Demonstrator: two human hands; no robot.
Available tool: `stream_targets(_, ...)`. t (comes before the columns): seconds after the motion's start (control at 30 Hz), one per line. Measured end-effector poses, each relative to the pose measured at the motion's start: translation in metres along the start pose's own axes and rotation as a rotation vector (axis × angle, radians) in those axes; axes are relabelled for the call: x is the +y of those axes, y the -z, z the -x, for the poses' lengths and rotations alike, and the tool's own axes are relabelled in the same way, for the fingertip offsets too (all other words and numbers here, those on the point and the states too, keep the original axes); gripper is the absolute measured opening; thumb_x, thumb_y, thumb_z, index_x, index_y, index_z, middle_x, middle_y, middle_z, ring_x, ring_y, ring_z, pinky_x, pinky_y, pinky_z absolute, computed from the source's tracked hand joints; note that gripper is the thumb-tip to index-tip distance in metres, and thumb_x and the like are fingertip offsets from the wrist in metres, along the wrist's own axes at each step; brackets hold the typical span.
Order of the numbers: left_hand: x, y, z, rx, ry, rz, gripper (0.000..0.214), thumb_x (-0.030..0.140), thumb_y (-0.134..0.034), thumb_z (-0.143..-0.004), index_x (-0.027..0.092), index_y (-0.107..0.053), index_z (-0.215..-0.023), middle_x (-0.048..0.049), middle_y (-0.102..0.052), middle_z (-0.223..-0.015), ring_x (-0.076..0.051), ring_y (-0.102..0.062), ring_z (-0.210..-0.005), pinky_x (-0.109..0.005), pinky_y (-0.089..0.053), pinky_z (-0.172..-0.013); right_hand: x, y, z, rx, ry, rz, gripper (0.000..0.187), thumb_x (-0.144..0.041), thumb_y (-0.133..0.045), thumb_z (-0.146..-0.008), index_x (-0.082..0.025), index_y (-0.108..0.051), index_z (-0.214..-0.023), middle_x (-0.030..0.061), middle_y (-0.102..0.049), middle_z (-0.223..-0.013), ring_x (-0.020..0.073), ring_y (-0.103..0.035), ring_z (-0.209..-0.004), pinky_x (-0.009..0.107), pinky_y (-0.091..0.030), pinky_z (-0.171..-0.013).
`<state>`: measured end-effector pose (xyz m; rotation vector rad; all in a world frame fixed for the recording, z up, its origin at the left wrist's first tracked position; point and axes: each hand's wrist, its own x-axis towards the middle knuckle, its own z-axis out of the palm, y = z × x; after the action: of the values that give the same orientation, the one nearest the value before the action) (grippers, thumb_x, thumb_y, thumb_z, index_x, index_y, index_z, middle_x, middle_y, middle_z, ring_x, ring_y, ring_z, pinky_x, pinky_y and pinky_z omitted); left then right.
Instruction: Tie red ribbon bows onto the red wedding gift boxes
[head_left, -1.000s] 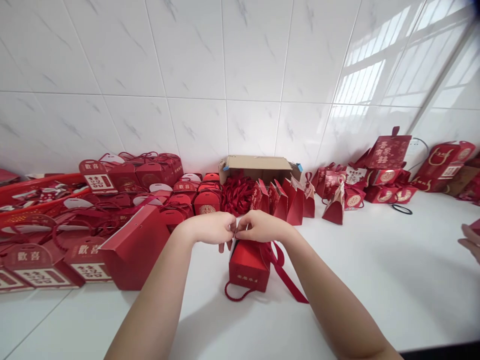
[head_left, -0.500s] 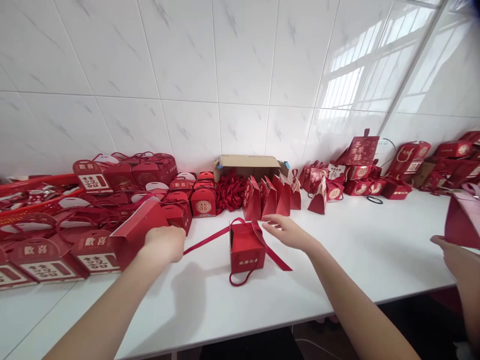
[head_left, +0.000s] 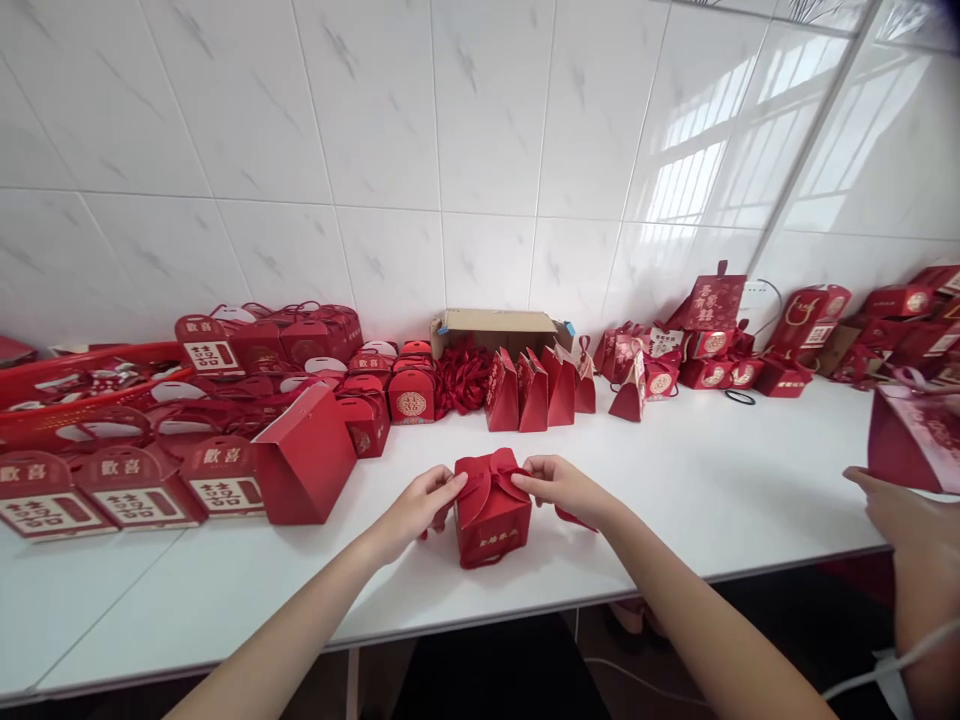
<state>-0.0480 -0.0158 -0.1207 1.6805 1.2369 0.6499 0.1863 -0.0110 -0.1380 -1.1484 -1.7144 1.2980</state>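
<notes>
A small red gift box point(head_left: 493, 520) with gold lettering stands in front of me near the table's front edge. Its top flaps are folded in, and a dark red ribbon point(head_left: 493, 483) runs across them. My left hand point(head_left: 435, 497) pinches the ribbon at the box's upper left corner, with a short tail showing below the fingers. On the opposite side, my right hand point(head_left: 556, 487) grips the ribbon between thumb and fingers, and its loose end point(head_left: 576, 519) hangs beneath. A red cord handle lies against the box's lower front.
Rows of red boxes point(head_left: 142, 490) and a larger plain red box point(head_left: 307, 465) line the left. Behind are a ribbon pile point(head_left: 463, 380), upright red bags point(head_left: 532, 395) and a cardboard box point(head_left: 499, 321). At right, another person's hand point(head_left: 892, 510) holds a red-pink box point(head_left: 900, 440).
My left hand has let go of the larger red box, left standing beside the row, and come to the small box's ribbon. The small box's top flaps have closed; my right hand has gripped the ribbon.
</notes>
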Motion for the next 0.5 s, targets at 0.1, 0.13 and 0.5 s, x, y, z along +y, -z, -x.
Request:
stream_targets(0.1, -0.007, 0.010, 0.014, -0.034, 0.033, 0.177, 0.045, 0.061, -0.050, -0.078, 0.020, -0.038, -0.066, 0.0084, -0.025, -0.054, -0.006, -0.022, -0.045, -0.020, -0.018, -0.043, 0.001, 0.005, 0.007, -0.030, -0.003, -0.040, 0.049, -0.063, -0.057, -0.075, -0.018, -0.042, -0.061, -0.0061, -0.038, -0.057, 0.0070, -0.037, -0.052, 0.023, -0.034, -0.053)
stream_targets(0.13, -0.009, 0.014, 0.017, -0.021, 0.043, 0.195, 0.046, 0.060, -0.053, -0.076, 0.019, -0.039, -0.063, 0.0085, -0.023, -0.053, -0.006, -0.019, -0.044, -0.021, -0.015, -0.043, 0.002, 0.008, 0.008, -0.019, -0.007, -0.048, 0.051, -0.066, -0.052, -0.076, -0.019, -0.037, -0.060, -0.0077, -0.031, -0.054, 0.0066, -0.031, -0.049, 0.022, -0.032, -0.051)
stream_targets(0.5, -0.026, 0.047, 0.025, 0.279, -0.039, -0.214, 0.032, 0.050, -0.061, -0.071, 0.019, -0.053, -0.068, -0.0002, -0.053, -0.068, -0.015, -0.048, -0.060, -0.025, -0.036, -0.056, 0.012, 0.033, 0.011, 0.383, 0.056, 0.276, 0.045, -0.059, -0.053, -0.077, -0.021, -0.036, -0.058, -0.0039, -0.035, -0.057, 0.0120, -0.034, -0.054, 0.027, -0.029, -0.054)
